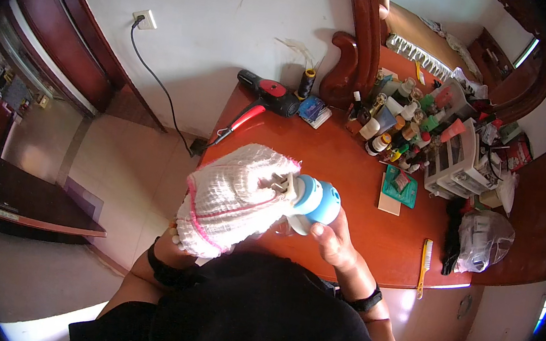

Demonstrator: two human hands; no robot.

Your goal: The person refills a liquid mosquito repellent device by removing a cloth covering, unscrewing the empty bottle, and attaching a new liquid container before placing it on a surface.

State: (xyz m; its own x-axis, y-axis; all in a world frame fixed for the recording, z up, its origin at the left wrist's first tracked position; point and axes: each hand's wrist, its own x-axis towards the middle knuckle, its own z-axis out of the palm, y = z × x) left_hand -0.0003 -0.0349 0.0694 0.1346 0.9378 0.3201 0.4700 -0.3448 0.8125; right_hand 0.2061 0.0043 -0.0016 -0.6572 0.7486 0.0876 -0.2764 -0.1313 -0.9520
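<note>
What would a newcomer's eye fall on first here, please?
Near the centre is a white, pink-edged cloth, beside a light-blue object in the right hand. Beyond them, a hair dryer lies near the far left corner of the table, and bottles crowd farther right.

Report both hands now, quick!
Left hand: mostly hidden by the white cloth; grip cannot be told.
Right hand: closed, holding the blue container.

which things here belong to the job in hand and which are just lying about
Seem in use:
- white cloth with pink edging
- blue-and-white object, held in the right hand

Just lying about, it appears:
- black-and-red hair dryer
- dark thread spool
- bottles
- green tray
- yellow comb
- clear plastic bag
</note>
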